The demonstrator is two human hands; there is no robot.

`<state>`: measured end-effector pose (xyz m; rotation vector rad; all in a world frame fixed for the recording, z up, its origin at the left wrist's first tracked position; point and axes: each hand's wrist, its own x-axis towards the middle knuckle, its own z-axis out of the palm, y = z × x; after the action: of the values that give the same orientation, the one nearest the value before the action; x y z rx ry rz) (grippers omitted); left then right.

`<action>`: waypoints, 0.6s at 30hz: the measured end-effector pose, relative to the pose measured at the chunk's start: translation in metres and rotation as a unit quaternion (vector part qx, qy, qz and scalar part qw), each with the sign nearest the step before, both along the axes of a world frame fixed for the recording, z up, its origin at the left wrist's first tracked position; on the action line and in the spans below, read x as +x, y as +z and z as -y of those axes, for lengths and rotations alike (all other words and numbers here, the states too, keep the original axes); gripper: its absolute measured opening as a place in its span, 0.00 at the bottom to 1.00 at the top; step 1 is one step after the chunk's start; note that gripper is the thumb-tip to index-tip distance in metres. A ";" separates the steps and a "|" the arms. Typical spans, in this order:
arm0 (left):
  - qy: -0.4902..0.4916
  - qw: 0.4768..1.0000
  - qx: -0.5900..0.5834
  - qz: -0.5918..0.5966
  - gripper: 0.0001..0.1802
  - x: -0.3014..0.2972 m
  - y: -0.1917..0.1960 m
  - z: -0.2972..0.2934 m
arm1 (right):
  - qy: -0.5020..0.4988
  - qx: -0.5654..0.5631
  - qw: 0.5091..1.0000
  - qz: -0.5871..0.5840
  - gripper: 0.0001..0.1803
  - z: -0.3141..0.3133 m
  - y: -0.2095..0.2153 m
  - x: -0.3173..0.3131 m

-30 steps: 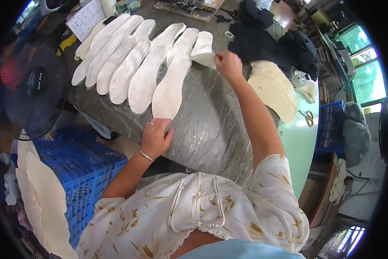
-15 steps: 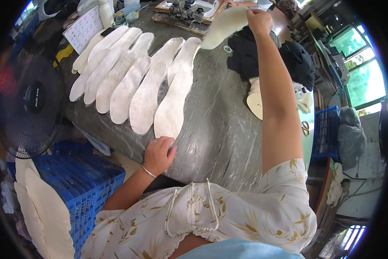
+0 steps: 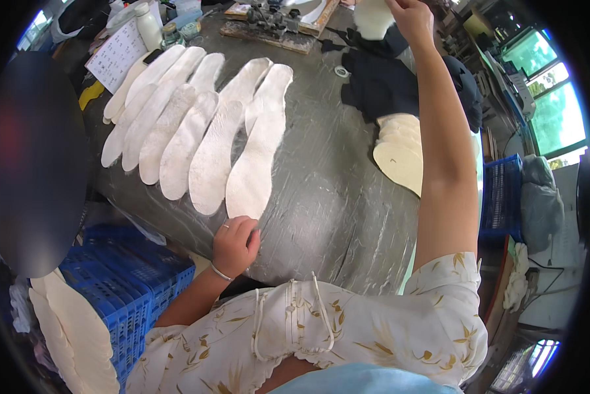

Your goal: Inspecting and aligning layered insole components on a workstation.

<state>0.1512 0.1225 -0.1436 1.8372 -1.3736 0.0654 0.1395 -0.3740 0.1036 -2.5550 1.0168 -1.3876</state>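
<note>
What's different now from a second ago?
The right hand has carried a white insole off the right end of the row, away and rightward toward the far side of the table. The left hand stays at the near tip of the front right insole; the remaining row lies as before.

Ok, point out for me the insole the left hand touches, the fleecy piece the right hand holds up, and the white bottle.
Insole (image 3: 254,161): head view, middle of its upper face.
Fleecy piece (image 3: 373,20): head view, its fluffy surface.
White bottle (image 3: 149,29): head view, its body.
</note>
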 end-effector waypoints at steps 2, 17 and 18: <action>0.002 1.000 0.014 -0.009 0.12 -0.005 -0.004 0.000 | 0.083 0.006 0.996 0.013 0.12 -0.028 -0.013 -0.016; -0.009 0.998 -0.066 0.017 0.21 -0.030 -0.015 -0.022 | 0.168 0.463 0.869 -0.045 0.09 -0.280 -0.205 -0.358; -0.017 0.998 -0.051 0.012 0.21 -0.033 -0.015 -0.020 | 0.163 0.463 0.871 -0.024 0.08 -0.285 -0.210 -0.371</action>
<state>0.1181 0.1428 -0.1581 1.7344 -1.3922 0.1389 -0.2311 -0.0888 -0.1061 -1.8878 0.8827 -0.5242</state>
